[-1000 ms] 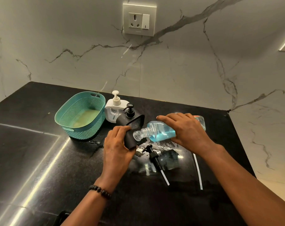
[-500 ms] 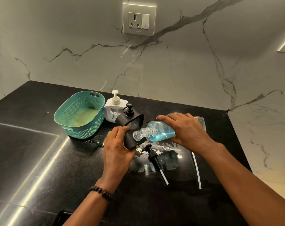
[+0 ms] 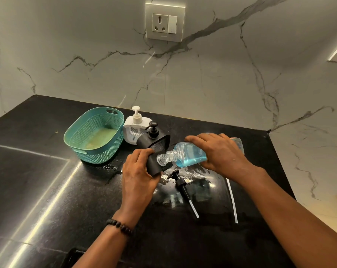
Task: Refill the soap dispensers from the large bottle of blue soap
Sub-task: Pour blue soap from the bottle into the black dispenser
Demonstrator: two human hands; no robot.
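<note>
Marble wall (image 3: 212, 78) with a socket (image 3: 164, 22) behind; black glossy table (image 3: 38, 190) below, wet patch just under both hands.

Right hand (image 3: 219, 151) wraps over the bottle (image 3: 188, 156) from above, fingers curled round its body, holding it tipped nearly flat with the open threaded neck pointing at the left hand. Blue soap pools in the lower side, well short of full. Left hand (image 3: 139, 174) grips a black dispenser (image 3: 154, 164), tilted, mouth meeting the bottle neck; the exact seam is hard to see.

Handling, my read: bottle is clear stiff plastic, light at this fill, likely slippery if soapy, so hold the wide body, not the neck. Dispenser is small and rigid; hold it round the sides, mouth kept free.

Both forearms reach in from the near edge, wrists slightly bent inward, beaded bracelet (image 3: 119, 225) on the left wrist.

Just below the hands lie a black pump (image 3: 180, 183) and a loose tube (image 3: 232, 202). Beyond the left hand: second black dispenser (image 3: 154, 140), white dispenser (image 3: 133, 128), teal basket (image 3: 94, 134).
</note>
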